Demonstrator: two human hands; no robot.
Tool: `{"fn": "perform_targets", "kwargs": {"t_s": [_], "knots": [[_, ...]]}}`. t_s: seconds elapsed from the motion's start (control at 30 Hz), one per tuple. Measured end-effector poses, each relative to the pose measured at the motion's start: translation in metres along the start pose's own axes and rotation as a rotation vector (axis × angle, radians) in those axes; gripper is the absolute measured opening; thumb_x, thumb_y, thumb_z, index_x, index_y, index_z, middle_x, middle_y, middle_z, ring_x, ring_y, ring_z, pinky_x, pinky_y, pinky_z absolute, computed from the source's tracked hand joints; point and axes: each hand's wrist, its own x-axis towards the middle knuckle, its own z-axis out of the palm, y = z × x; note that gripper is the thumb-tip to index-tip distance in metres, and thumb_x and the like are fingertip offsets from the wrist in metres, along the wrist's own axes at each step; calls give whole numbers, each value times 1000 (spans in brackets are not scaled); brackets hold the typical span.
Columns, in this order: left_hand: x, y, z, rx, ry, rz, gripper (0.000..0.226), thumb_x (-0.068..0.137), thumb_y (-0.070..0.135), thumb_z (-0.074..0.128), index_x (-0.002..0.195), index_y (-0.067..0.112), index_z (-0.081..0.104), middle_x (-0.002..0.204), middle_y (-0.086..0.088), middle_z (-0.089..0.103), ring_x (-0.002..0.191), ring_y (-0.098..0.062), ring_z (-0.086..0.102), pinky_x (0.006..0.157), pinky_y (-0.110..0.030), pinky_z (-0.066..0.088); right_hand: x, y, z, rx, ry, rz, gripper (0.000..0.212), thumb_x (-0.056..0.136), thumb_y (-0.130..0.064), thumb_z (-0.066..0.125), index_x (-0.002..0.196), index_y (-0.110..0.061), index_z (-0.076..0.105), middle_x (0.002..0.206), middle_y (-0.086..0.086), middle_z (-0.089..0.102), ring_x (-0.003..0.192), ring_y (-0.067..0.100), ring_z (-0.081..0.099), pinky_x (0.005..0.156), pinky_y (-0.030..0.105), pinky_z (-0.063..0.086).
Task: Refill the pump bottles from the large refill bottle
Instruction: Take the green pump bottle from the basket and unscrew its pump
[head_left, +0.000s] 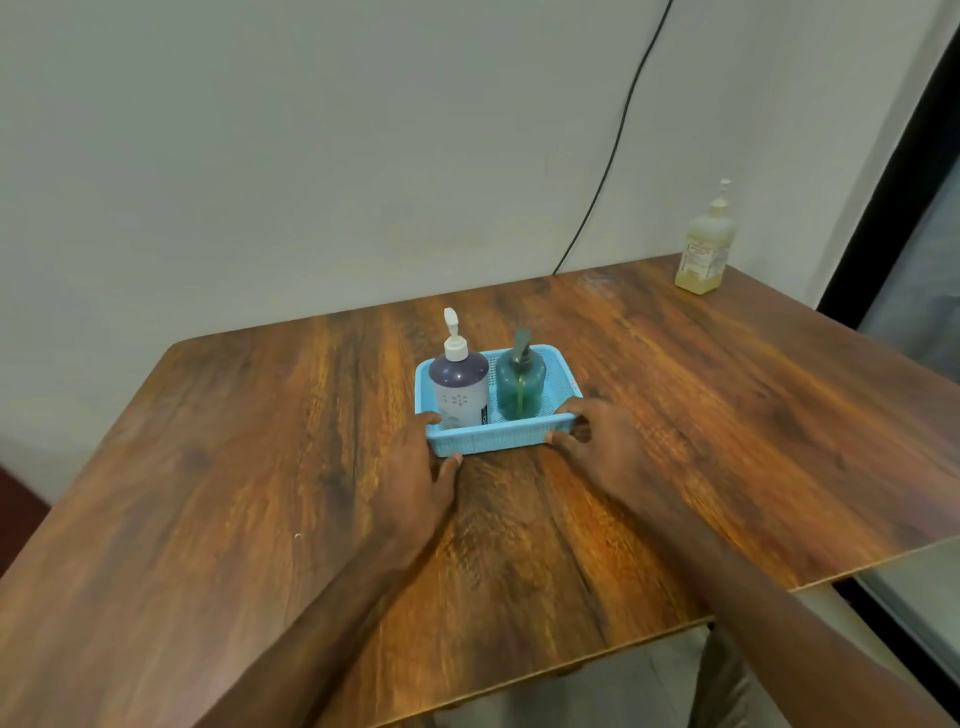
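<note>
1. Centrally on the wooden table (260, 467) sits a light-blue perforated basket (493, 442), one long side facing the person.
2. Two pump bottles stand upright inside the basket, side by side.
3. On the left is the purple-and-white bottle (460, 389) with a white pump head. On the right is the translucent green bottle (521, 387) with a dark pump head and a dip tube showing through its wall. The two stand close together; whether they touch cannot be told.
4. The left hand (415, 457) holds the basket's near-left corner, with the thumb hooked over the rim into the basket and the fingers curled against the outer wall low down.
5. The right hand (597, 441) holds the near-right corner, with the thumb lying on the rim and the fingers curled against the outer near wall.
6. Both bare forearms reach in from the lower edge of the view and converge on the basket.
7. Whether the basket's base rests on the table or is raised off it cannot be told.
8. A pale yellow bottle (704, 249) with a pale pump top and a printed label stands upright at the table's far right corner, near the wall (311, 156). It is well apart from the basket and both hands. Its label text is too small to read.
9. A black cable (613, 156) runs down the wall and passes behind the table's far edge.
</note>
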Motion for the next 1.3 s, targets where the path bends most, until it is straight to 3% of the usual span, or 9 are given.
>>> {"fn": "perform_targets", "kwargs": {"t_s": [0.3,0.43,0.53,0.6,0.67,0.83,0.97,1.13,1.3], "knots": [[-4,13,2,1,43,-46,43,104,32,62,143,20,50,144,-2,61,124,-14,62,100,-27,54,6,-3,-6,-6,-26,42,23,85,-28,81,105,-21,72,107,-5,67,98,10,65,73,16,49],[-2,13,4,30,67,-20,49,102,38,64,146,25,45,144,1,60,128,-15,61,103,-31,55,-1,-20,-11,-89,-26,53,72,81,-36,84,141,-24,47,157,5,36,139,19,38,107,31,39],[1,9,6,92,82,-25,57,100,44,65,148,29,38,151,1,54,135,-18,56,106,-37,55,9,-35,-18,-99,-52,-128,79,83,-39,78,150,-25,38,166,4,25,150,24,27,120,43,31],[2,12,7,109,88,-24,61,99,42,67,149,26,37,155,-1,49,139,-20,53,107,-37,54,22,-41,-25,-74,-183,-206,68,88,-31,69,149,-25,41,163,4,34,149,24,32,120,50,33],[2,16,7,121,76,-20,63,99,39,68,152,24,37,159,-3,44,142,-22,49,110,-39,52,38,-44,-30,-115,-317,-200,57,95,-13,63,148,-25,44,158,0,42,144,20,40,117,40,38],[1,22,9,158,46,-34,65,100,37,66,155,25,33,167,-3,34,150,-23,40,119,-43,44,65,-47,-26,-299,-430,-203,78,85,11,65,147,-34,49,147,3,46,128,24,51,95,35,57],[0,24,11,150,42,-52,66,100,31,67,156,22,35,169,-3,28,153,-23,33,122,-40,36,78,-53,-21,-402,-443,-200,82,83,5,74,146,-41,48,136,4,44,118,24,52,92,36,58],[1,26,16,161,50,-66,66,97,26,70,154,23,38,169,-2,25,153,-22,31,122,-36,34,90,-56,-21,-423,-481,-253,72,83,-5,79,145,-30,50,151,8,45,131,27,49,106,37,45],[1,25,14,204,91,-26,62,94,26,73,149,23,44,165,-3,33,151,-22,32,120,-37,36,83,-42,-37,-208,-362,-271,64,85,-24,82,141,-19,51,136,1,59,117,13,52,101,30,44]]}}
